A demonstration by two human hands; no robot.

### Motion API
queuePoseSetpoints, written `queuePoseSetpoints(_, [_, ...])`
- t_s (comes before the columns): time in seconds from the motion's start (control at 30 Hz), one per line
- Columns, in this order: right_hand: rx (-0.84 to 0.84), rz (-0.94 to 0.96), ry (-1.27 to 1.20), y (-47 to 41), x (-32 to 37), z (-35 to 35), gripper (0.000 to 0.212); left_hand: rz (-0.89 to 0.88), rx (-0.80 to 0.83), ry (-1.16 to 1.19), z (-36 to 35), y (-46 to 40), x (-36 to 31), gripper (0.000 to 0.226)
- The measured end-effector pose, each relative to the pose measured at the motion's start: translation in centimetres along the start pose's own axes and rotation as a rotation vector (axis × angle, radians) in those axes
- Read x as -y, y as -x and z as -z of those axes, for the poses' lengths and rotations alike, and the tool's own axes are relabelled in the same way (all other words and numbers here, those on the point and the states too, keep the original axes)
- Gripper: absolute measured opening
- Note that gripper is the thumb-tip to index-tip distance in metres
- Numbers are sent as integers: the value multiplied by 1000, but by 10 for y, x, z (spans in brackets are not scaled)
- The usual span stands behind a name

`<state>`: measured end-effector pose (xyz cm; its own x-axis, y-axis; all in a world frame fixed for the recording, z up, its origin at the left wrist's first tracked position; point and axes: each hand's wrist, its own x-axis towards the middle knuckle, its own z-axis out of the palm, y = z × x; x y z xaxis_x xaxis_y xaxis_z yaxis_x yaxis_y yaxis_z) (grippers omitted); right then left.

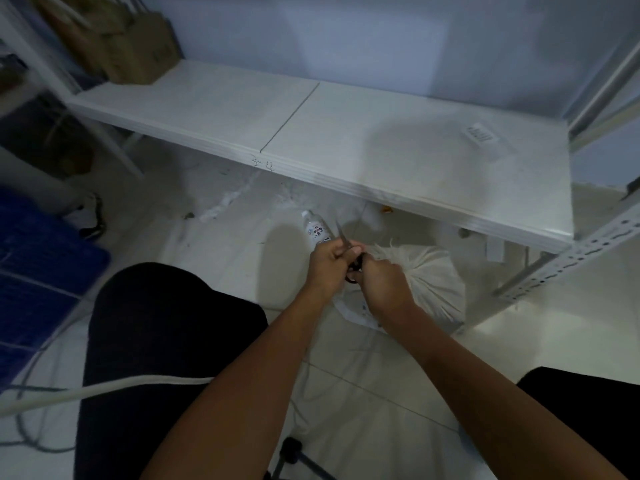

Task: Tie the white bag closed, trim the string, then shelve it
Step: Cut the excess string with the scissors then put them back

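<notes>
The white bag (433, 282) sits on the floor below the front edge of the white shelf (346, 133), its gathered top fanned out in a fringe. Both hands meet just left of the bag's neck. My left hand (329, 263) grips a pair of scissors (354, 268) near the pivot, with the blades pointing up and away. My right hand (381, 285) is curled at the black handles, right against the bag's neck, and hides the tie. The string cannot be made out at the hands.
A clear water bottle (315, 230) lies on the floor just beyond my hands. Cardboard boxes (138, 46) stand at the shelf's far left. A blue crate (34, 271) is at left, and a perforated metal upright (571, 258) at right. A white hose (104, 389) crosses my knee.
</notes>
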<state>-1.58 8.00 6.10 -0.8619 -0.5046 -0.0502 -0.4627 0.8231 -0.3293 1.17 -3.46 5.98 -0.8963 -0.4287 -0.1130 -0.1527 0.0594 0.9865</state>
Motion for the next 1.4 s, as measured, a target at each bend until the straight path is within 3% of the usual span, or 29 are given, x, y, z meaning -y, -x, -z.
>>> queuePoseSetpoints(0.13, [-94,1,-8,0,-1,16,34,63,-73,58,-1,-12,0,26])
queuePoseSetpoints(0.3, [-334,-74,-101,-3,-40,45,32,117,27,286,-47,-31,-29,23])
queuePoseSetpoints(0.5, [-333,-277,-378,-13,-100,106,22,131,189,385,-140,-56,-62,17])
queuePoseSetpoints(0.73, [-392,-644,-206,-16,-199,148,27,50,260,353,-236,-68,-75,16])
queuePoseSetpoints(0.8, [-406,-746,-185,-23,-223,151,33,-48,301,299,-251,-72,-71,24])
queuePoseSetpoints(0.97, [-332,-880,-134,-49,-252,140,41,-253,351,-102,-281,-88,-66,28])
queuePoseSetpoints(1.17, [-331,-861,-104,-74,-260,120,33,-248,408,-293,-309,-114,-66,33])
queuePoseSetpoints(1.4, [-359,-812,-34,-70,-266,113,42,-307,435,-390,-306,-123,-67,31])
